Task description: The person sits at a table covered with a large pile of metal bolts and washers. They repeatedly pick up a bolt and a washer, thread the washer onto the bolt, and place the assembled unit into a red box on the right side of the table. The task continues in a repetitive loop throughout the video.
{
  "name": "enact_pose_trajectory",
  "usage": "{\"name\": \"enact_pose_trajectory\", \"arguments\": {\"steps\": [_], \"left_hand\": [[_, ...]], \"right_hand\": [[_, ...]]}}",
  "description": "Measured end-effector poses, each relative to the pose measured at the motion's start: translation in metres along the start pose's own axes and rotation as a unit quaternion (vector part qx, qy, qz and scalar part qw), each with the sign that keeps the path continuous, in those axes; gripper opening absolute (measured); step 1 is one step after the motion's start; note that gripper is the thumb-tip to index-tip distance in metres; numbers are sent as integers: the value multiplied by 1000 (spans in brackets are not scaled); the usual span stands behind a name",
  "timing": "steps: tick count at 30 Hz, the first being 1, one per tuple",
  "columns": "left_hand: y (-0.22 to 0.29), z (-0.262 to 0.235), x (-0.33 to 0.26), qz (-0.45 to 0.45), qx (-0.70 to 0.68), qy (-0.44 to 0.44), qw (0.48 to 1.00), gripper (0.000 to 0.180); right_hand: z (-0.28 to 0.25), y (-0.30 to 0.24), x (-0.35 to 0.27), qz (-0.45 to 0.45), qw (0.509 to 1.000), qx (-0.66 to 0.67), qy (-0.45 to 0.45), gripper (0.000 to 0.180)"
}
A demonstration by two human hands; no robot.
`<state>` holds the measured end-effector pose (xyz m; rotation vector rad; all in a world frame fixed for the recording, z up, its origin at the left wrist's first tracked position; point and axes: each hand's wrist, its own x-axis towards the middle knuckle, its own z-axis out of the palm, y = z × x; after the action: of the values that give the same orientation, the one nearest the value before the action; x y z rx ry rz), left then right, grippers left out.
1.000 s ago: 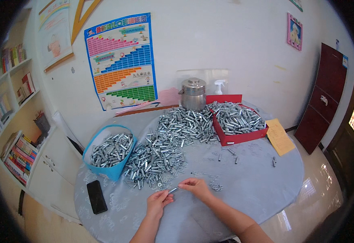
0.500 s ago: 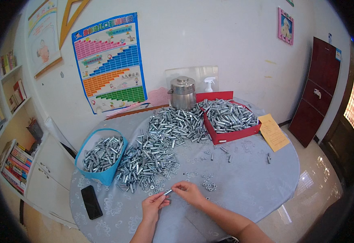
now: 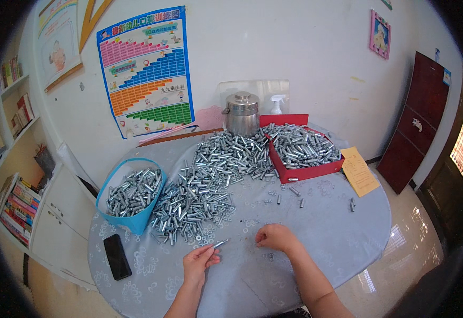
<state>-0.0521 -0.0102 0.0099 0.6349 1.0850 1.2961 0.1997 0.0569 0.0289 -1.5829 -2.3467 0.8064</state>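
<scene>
My left hand (image 3: 198, 263) pinches a short silver anchor bolt (image 3: 220, 244) between thumb and fingertips, its thin end pointing up and to the right. To its right, my right hand (image 3: 277, 237) is held low over the table with its fingers drawn together in a pinch. Whatever may be between those fingertips is too small to make out. Small metal washers (image 3: 268, 256) lie just below the right hand and are partly covered by it. Beyond both hands spreads a large heap of silver anchor bolts (image 3: 194, 204), with loose washers along its near edge.
A blue-rimmed basket (image 3: 143, 223) full of metal parts stands left, a black phone (image 3: 117, 257) in front of it. At the back are a red box (image 3: 305, 174) of bolts, a steel pot (image 3: 242, 115) and a white spray bottle (image 3: 276, 105). Yellow paper (image 3: 359, 172) lies right.
My right hand has moved away from the bolt, to the right and slightly farther back, over the washers. My left hand still holds the bolt, now with its thin end exposed. The view has shifted slightly.
</scene>
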Motion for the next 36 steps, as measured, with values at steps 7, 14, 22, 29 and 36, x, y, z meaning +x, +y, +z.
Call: {"name": "enact_pose_trajectory", "arguments": {"steps": [7, 14, 22, 29, 36], "left_hand": [[-1, 0, -1, -3, -1, -6, 1000, 20], [-5, -1, 1, -25, -15, -35, 999, 21], [-5, -1, -1, -51, -30, -62, 996, 22], [-8, -7, 2, -78, -65, -51, 993, 20], [-1, -22, 10, -18, -137, 2, 990, 18]], "right_hand": [[2, -8, -1, 4, 1000, -12, 26, 18], [18, -29, 12, 2, 875, 483, 40, 12], [33, -40, 15, 8, 826, 564, -25, 13], [45, -43, 17, -43, 900, 432, 47, 21], [59, -57, 24, -182, 954, 121, 206, 24]]}}
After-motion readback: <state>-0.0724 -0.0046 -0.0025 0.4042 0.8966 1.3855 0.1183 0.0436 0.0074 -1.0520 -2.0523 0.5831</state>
